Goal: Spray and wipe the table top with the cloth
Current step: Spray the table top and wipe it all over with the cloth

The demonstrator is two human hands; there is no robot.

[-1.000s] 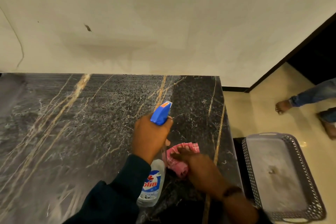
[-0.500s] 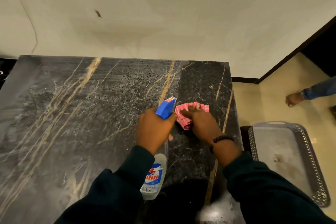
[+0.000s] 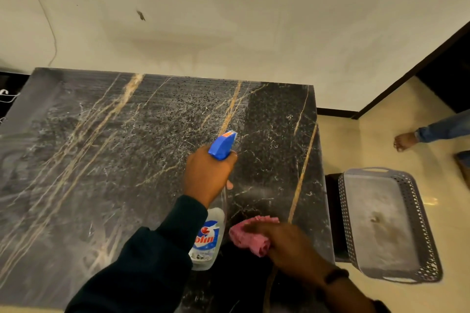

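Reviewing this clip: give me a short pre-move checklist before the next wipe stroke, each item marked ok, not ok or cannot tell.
1. Left hand grips the clear spray bottle with blue trigger head: ok.
2. Right hand on the crumpled pink cloth: ok.
3. Cloth lies on the black marble table top: ok.
4. Unwiped hazy area left of the bottle: not ok.
5. Liquid left in bottle: cannot tell.

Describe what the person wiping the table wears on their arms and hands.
Both arms are covered by long dark sleeves, seemingly dark green or near black, reaching the wrists. The left hand is bare, without gloves or rings visible. The right hand is also bare and blurred; a dark beaded bracelet circles its wrist.
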